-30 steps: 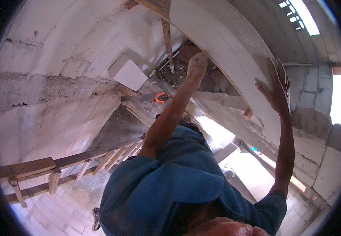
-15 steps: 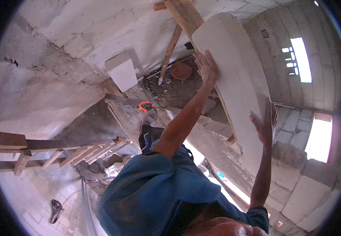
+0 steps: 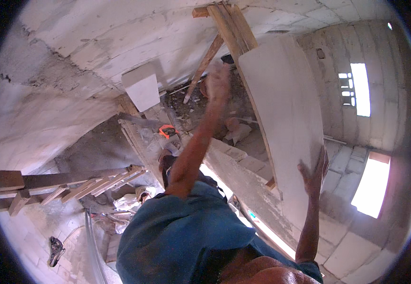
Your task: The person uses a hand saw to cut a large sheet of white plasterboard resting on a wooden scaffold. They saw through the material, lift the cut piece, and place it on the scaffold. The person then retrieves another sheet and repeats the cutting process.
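Observation:
A long, pale masonry block (image 3: 286, 104) lies along a wooden plank (image 3: 235, 29) on my right. Its right edge is gripped by my right hand (image 3: 312, 175), thumb on the broad face and fingers over the side. My left hand (image 3: 218, 83) is off the block, raised to its left over the debris-covered floor. Motion smears its fingers, so their pose does not show. Below and left of that hand, a handsaw with an orange handle (image 3: 168, 131) lies on boards by my foot.
A smaller pale block (image 3: 141, 89) stands against the wall at left. A wooden ladder-like frame (image 3: 77, 182) reaches in from the left. One slanting timber (image 3: 204, 68) leans near the plank. Bright openings (image 3: 372, 184) pierce the right wall.
My left hand has come away from the block's left edge and swung left. My right hand stays on the right edge. The whole view has shifted slightly.

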`<state>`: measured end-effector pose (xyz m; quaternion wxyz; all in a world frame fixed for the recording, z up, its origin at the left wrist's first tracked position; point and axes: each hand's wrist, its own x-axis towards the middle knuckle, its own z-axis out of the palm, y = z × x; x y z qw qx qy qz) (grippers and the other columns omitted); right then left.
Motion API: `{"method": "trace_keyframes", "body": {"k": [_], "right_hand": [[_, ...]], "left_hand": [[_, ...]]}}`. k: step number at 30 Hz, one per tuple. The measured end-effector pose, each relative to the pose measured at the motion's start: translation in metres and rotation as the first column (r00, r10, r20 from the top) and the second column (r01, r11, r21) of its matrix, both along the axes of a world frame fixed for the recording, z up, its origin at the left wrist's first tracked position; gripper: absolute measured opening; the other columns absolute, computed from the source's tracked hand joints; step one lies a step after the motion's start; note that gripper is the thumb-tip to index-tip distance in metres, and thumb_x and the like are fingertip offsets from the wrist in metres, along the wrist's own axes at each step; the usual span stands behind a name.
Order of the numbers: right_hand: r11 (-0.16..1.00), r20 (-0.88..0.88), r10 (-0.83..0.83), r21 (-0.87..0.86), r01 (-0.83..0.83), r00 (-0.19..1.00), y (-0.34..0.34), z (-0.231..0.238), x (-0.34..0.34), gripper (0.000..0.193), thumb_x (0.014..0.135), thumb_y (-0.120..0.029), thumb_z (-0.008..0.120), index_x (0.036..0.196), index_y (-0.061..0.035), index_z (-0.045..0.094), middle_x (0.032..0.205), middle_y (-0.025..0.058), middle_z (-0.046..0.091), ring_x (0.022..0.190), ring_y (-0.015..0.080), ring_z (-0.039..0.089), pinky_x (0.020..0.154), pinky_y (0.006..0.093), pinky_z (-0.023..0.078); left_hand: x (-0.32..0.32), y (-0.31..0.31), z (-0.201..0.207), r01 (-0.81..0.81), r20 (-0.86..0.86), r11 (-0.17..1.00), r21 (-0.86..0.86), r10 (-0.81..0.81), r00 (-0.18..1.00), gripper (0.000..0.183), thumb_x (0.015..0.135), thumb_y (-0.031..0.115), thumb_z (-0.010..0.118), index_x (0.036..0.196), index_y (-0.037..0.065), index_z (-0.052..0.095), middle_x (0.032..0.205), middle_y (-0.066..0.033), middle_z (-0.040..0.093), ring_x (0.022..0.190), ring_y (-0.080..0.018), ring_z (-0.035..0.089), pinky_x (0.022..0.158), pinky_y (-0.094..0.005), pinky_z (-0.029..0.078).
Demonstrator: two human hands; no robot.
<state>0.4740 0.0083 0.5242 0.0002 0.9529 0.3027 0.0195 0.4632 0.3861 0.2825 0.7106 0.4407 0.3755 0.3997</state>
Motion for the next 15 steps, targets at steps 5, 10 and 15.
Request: {"method": "trace_keyframes", "body": {"k": [5,10,15], "right_hand": [[1.000,-0.016,-0.022,-0.006,0.022,1.000,-0.009,0.007,0.002,0.104,0.076,-0.034,0.082,0.157,-0.0055,0.023,0.155,0.0216,0.031,0.143,0.0407,0.032,0.116,0.0514,0.029],[0.989,-0.117,-0.149,-0.040,0.145,0.982,-0.007,-0.002,0.006,0.114,0.072,-0.044,0.085,0.159,-0.0080,0.020,0.158,0.0250,0.027,0.145,0.0452,0.027,0.116,0.0575,0.027],[0.983,-0.098,-0.143,-0.131,0.130,0.985,-0.027,-0.007,0.008,0.116,0.079,-0.066,0.071,0.158,-0.0022,0.015,0.156,0.0284,0.024,0.144,0.0473,0.026,0.116,0.0605,0.023]], "left_hand": [[-0.112,0.164,0.048,-0.188,-0.245,0.594,0.782,0.570,0.784,0.059,0.092,0.019,0.067,0.143,0.000,0.044,0.113,-0.0191,0.063,0.096,-0.0304,0.060,0.092,-0.0441,0.047],[-0.191,0.319,0.107,0.286,-0.114,0.006,0.958,0.925,0.363,0.059,0.093,0.021,0.064,0.144,0.000,0.042,0.117,-0.0192,0.058,0.100,-0.0313,0.055,0.094,-0.0454,0.044],[-0.180,0.376,0.115,0.472,0.028,-0.133,0.871,0.975,0.222,0.059,0.095,0.022,0.061,0.145,0.000,0.040,0.122,-0.0192,0.053,0.105,-0.0323,0.050,0.097,-0.0466,0.040]]}}
